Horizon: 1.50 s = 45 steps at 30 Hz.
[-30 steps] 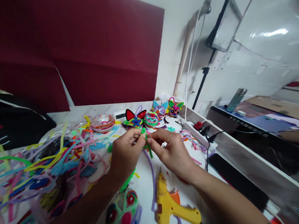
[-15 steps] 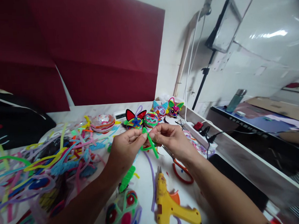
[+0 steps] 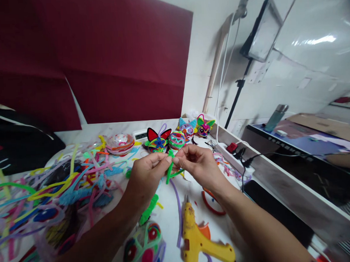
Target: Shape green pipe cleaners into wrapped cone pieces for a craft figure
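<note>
Between my two hands is a green pipe cleaner point(image 3: 169, 173), bent, with one end hanging down and another sticking out to the right. My left hand point(image 3: 149, 170) pinches it between thumb and fingers. From the other side my right hand point(image 3: 198, 163) pinches it too, fingertips close to the left ones. Below them on the table lie a yellow glue gun point(image 3: 192, 235), a purple pipe cleaner point(image 3: 178, 213) and orange-handled scissors point(image 3: 211, 205), partly covered by my right arm. A green fuzzy piece point(image 3: 149, 210) lies beside my left wrist.
A tangle of colourful pipe cleaners point(image 3: 75, 187) covers the left side. Several decorated balls, one with red ears point(image 3: 158, 139), stand at the back. A round decorated piece point(image 3: 146, 248) sits in front. On the right are a power strip point(image 3: 230, 157) and a black flat device point(image 3: 277, 211).
The hanging end of the green pipe cleaner has swung from pointing down-right to down-left, and another end now points right. Both hands stay in nearly the same place.
</note>
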Motion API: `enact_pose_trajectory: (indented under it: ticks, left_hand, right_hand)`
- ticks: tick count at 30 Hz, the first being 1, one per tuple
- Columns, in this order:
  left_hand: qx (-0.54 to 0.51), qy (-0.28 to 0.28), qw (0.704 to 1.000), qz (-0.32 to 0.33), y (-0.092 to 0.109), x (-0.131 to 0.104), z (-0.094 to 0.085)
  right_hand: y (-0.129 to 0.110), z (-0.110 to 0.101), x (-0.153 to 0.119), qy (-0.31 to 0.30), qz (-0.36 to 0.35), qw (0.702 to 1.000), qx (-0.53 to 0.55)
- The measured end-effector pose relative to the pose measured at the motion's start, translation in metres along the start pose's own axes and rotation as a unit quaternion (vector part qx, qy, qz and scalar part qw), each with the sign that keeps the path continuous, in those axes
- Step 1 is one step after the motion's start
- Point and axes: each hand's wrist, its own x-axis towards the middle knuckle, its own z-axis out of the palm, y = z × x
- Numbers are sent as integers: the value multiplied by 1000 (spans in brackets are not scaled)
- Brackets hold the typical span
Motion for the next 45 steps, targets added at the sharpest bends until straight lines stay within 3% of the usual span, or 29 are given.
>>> enact_pose_trajectory:
  ticks: [4,10,15,21,25,32,39,45]
  left_hand:
    - [-42,4,999,-25,3,1,2]
    - [-93,9,994,-53,6,3,4]
    - [2,41,999,-34,6,1,3]
    - [162,7,983,86,3,2,-2]
    - [224,11,967,119,1,1,-4]
    - [291,19,948,130,3,1,-9]
    - [309,39,939,147,2,1,-10]
    - [336,13,929,153,6,1,-12]
  right_hand:
    - [-1,0,-1,20,-16,998,-52]
    - [-4,-2,3,-17,12,1000,12]
    - [-6,-3,3,-5,11,1000,9]
    - [-7,-5,3,6,36,999,24]
    - [-6,-4,4,-6,43,999,30]
    - [-6,-7,3,-30,47,998,18]
    - [-5,-9,2,-53,18,996,-68]
    - [-9,-10,0,-64,-8,989,-130]
